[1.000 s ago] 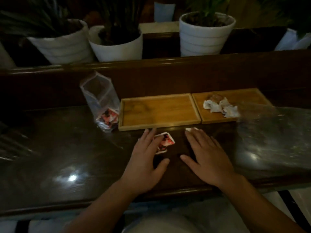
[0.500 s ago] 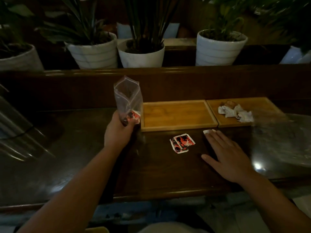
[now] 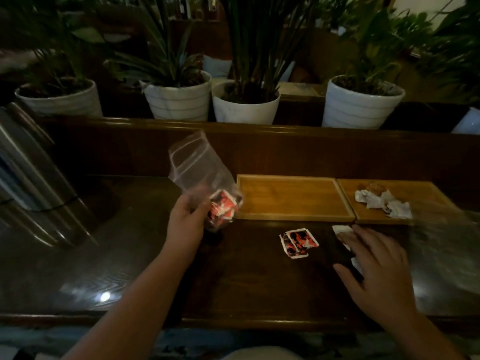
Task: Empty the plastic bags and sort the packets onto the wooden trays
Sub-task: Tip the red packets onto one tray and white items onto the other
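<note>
My left hand (image 3: 187, 220) grips the bottom of a clear zip bag (image 3: 200, 172), held upright just left of the trays; red packets (image 3: 222, 209) show through its lower part. Two red-and-black packets (image 3: 298, 241) lie loose on the dark table in front of the left wooden tray (image 3: 293, 197), which holds nothing. The right wooden tray (image 3: 420, 196) carries several white packets (image 3: 384, 205). My right hand (image 3: 376, 266) lies flat on the table, fingers spread, over white packets (image 3: 342, 229) that peek out at its fingertips.
An empty clear plastic bag (image 3: 446, 253) lies on the table at the right. White plant pots (image 3: 244, 105) stand in a row behind a raised wooden ledge (image 3: 285, 131). A shiny metal object (image 3: 33, 183) slants in at the left. The table's front edge (image 3: 233, 324) runs below my arms.
My left hand left the loose red packets, reached left, took hold of the zip bag and lifted it upright. My right hand stayed flat on the table. The view tilted upward.
</note>
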